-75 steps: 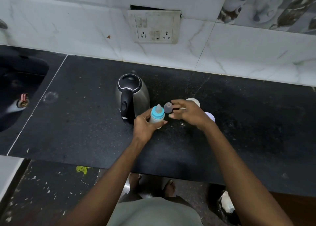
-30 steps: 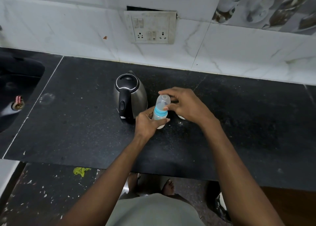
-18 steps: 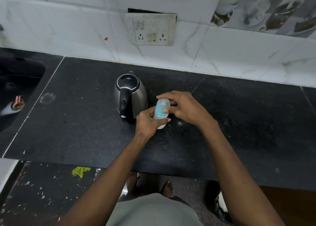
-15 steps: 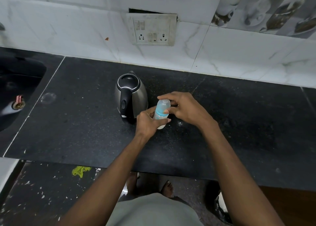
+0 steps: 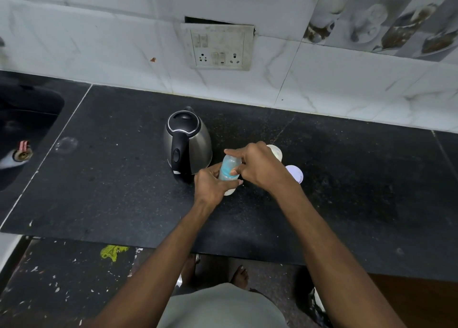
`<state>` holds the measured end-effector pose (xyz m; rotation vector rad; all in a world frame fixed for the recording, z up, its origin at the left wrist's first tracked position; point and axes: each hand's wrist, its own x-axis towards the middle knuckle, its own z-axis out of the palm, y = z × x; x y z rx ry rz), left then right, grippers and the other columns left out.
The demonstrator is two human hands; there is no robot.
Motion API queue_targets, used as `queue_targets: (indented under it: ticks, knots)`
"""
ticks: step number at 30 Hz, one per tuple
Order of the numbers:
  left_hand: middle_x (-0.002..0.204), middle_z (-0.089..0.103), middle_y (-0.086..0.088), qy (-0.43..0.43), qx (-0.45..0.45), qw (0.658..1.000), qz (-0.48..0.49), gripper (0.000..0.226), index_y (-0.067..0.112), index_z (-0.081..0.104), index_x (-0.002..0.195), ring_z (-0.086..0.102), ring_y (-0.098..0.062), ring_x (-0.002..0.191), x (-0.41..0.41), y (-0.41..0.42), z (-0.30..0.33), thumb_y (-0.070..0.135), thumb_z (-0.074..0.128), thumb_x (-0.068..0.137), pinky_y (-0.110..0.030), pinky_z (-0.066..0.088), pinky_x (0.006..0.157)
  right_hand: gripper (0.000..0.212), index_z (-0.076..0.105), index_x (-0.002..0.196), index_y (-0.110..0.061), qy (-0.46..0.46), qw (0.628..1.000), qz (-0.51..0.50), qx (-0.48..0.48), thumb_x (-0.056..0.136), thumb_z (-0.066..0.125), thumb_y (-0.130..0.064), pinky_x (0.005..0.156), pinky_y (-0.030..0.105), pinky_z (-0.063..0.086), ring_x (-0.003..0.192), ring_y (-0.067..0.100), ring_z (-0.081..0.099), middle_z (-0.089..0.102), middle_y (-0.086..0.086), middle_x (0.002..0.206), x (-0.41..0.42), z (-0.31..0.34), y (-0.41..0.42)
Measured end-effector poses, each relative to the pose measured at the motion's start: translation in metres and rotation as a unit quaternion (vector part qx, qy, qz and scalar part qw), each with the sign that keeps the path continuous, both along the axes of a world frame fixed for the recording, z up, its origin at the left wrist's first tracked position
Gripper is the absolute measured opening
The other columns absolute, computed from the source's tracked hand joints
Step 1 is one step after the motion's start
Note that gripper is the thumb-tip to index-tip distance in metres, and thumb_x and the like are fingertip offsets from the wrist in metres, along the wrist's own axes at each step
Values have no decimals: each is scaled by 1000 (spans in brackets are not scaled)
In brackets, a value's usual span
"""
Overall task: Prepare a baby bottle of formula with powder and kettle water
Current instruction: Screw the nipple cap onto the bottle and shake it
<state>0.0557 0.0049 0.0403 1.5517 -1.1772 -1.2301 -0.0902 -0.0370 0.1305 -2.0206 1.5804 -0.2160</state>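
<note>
Baby bottle (image 5: 230, 167) upright on black counter (image 5: 347, 179), just beside kettle (image 5: 187, 141). Gripped low by left hand (image 5: 213, 185), pinched at clear cap by right hand (image 5: 260, 166). Probably light, smooth plastic, easy to tip; best held round the body. White tiled wall (image 5: 99, 42) behind.

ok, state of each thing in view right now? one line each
baby bottle: upright on the counter, clear cap on, held by both hands
left hand: grips the bottle body
right hand: fingers on the cap
kettle: lid closed, standing on the counter, untouched
white container: behind the right hand, mostly hidden, open or closed unclear
white lid: lying flat on the counter
wall sockets: nothing plugged in
</note>
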Motion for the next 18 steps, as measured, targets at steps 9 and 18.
queue_targets:
  ticks: [9, 18]
  knots:
    - [93, 81, 9, -10, -16, 999, -36, 50, 17, 79, 115, 76, -3, 88, 10, -13, 13, 19, 98, 69, -14, 56, 72, 64, 60, 146, -26, -142, 990, -13, 8, 88, 82, -10, 106, 25, 52, 122, 11, 66, 69, 6, 137, -10, -2, 3]
    - [104, 82, 0, 82, 5, 996, -38, 58, 14, 77, 118, 78, -20, 102, 11, -30, 45, 17, 100, 64, -48, 64, 92, 94, 14, 163, -46, -243, 969, 8, 51, 98, 51, 11, 111, 24, 49, 139, 19, 56, 39, 1, 165, -38, 2, 8]
